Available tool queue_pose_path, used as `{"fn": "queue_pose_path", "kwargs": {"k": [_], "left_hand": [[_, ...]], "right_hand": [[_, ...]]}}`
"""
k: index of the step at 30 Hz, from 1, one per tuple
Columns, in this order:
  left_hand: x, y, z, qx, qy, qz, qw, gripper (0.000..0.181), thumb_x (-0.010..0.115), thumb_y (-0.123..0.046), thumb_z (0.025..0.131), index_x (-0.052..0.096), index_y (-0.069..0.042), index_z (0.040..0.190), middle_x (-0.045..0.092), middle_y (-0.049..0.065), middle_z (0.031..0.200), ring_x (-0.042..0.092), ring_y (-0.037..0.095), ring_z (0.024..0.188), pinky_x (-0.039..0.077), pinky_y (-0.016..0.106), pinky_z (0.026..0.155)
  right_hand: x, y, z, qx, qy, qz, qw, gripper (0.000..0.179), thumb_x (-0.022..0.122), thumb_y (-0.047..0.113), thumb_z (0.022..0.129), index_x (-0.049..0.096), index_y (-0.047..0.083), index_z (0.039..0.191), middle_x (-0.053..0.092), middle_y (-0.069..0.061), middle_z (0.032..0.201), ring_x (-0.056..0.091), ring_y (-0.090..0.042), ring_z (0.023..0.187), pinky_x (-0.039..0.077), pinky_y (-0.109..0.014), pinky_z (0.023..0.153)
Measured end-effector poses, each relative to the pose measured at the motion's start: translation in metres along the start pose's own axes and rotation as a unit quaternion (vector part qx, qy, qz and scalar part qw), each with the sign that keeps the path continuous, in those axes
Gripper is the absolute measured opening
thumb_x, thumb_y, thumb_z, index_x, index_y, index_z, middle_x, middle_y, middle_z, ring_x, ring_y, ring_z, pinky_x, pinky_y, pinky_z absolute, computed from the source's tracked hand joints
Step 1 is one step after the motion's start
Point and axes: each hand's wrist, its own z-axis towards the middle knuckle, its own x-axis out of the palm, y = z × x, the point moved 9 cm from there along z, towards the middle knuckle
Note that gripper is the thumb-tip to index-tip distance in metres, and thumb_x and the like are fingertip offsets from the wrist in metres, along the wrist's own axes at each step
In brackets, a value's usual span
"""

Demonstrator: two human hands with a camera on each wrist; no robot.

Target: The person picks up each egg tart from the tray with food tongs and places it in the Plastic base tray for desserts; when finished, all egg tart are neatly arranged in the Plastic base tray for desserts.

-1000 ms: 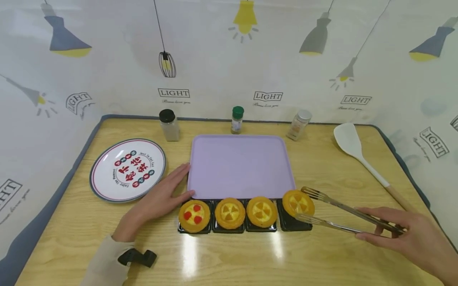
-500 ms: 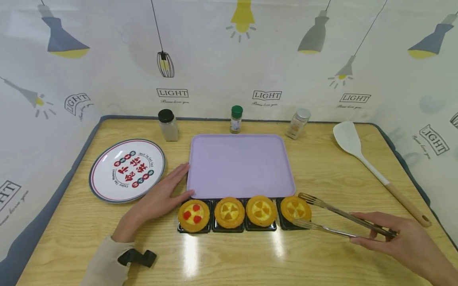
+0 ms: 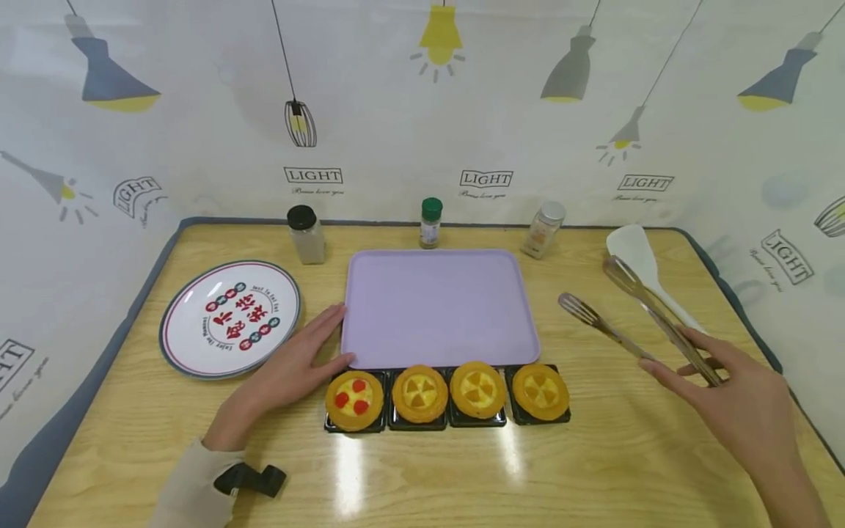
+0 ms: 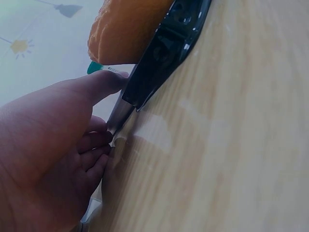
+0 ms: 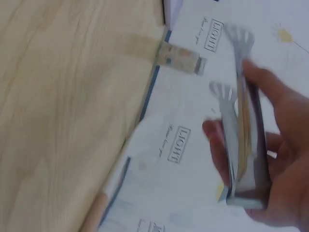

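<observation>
In the head view, my right hand [image 3: 742,400] holds metal tongs [image 3: 675,339], their arms spread with nothing between the tips, above the right side of the table. My left hand [image 3: 290,378] rests at the left edge of a lilac tray [image 3: 439,308], its thumb by the near corner and fingers along the side. Before the tray stands a row of egg tarts on black square bases: one with red pieces [image 3: 354,401], and three with orange wedges, the rightmost orange-topped tart [image 3: 540,393] among them. The left wrist view shows a tart [image 4: 125,31] and its black base [image 4: 161,53] close up.
A white plate with red lettering [image 3: 198,308] lies left. Behind the tray stand a black-capped jar [image 3: 306,238], a green-capped bottle [image 3: 430,224] and a silver-capped jar [image 3: 544,231]. A white spatula [image 3: 635,253] lies under the tongs at right. Printed cloth walls [image 3: 370,88] surround the table.
The rightmost tart was lowered onto its black base and released by the tongs. My right hand then moved the tongs up and right, toward the spatula. My left hand stayed at the tray.
</observation>
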Motion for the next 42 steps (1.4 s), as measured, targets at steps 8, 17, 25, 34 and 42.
{"fn": "queue_pose_path", "kwargs": {"k": [8, 17, 25, 34, 42], "left_hand": [[0.003, 0.000, 0.002, 0.003, 0.002, -0.005, 1.0000, 0.082, 0.053, -0.057, 0.095, 0.022, -0.014, 0.157, 0.016, 0.007, 0.162, 0.016, 0.026, 0.147, 0.021, 0.049, 0.116], [0.007, 0.001, 0.002, -0.003, 0.007, -0.008, 0.9999, 0.083, 0.053, -0.058, 0.095, 0.020, -0.015, 0.158, 0.015, 0.006, 0.162, 0.015, 0.024, 0.147, 0.021, 0.047, 0.117], [0.004, 0.000, 0.001, -0.001, 0.003, -0.007, 1.0000, 0.082, 0.053, -0.057, 0.095, 0.020, -0.014, 0.158, 0.015, 0.007, 0.162, 0.016, 0.025, 0.147, 0.021, 0.047, 0.117], [-0.001, 0.000, -0.001, 0.001, -0.002, -0.002, 1.0000, 0.083, 0.053, -0.057, 0.095, 0.020, -0.013, 0.157, 0.016, 0.008, 0.162, 0.016, 0.026, 0.147, 0.021, 0.048, 0.116], [0.000, -0.001, -0.001, -0.002, 0.002, -0.006, 1.0000, 0.082, 0.054, -0.055, 0.096, 0.020, -0.013, 0.157, 0.015, 0.008, 0.162, 0.016, 0.026, 0.147, 0.021, 0.049, 0.116]], "right_hand": [[0.047, -0.011, 0.032, 0.036, 0.057, -0.017, 0.9976, 0.083, 0.068, 0.063, 0.082, 0.056, 0.003, 0.138, 0.066, -0.028, 0.106, 0.060, -0.040, 0.080, 0.043, -0.045, 0.052], [0.072, -0.014, 0.042, 0.009, 0.057, 0.005, 0.9983, 0.082, 0.071, 0.058, 0.082, 0.058, -0.005, 0.132, 0.061, -0.028, 0.122, 0.061, -0.034, 0.082, 0.045, -0.037, 0.055], [0.077, -0.016, 0.044, 0.006, 0.040, 0.017, 0.9991, 0.078, 0.075, 0.054, 0.081, 0.059, -0.006, 0.130, 0.062, -0.027, 0.120, 0.062, -0.036, 0.084, 0.044, -0.034, 0.057], [0.085, -0.014, 0.044, -0.003, 0.052, 0.067, 0.9963, 0.072, 0.076, 0.046, 0.083, 0.058, -0.001, 0.134, 0.061, -0.028, 0.115, 0.061, -0.041, 0.091, 0.048, -0.036, 0.061], [0.091, -0.022, 0.041, 0.003, 0.053, 0.098, 0.9938, 0.069, 0.077, 0.043, 0.084, 0.058, 0.004, 0.136, 0.057, -0.020, 0.117, 0.057, -0.037, 0.098, 0.046, -0.036, 0.070]]}}
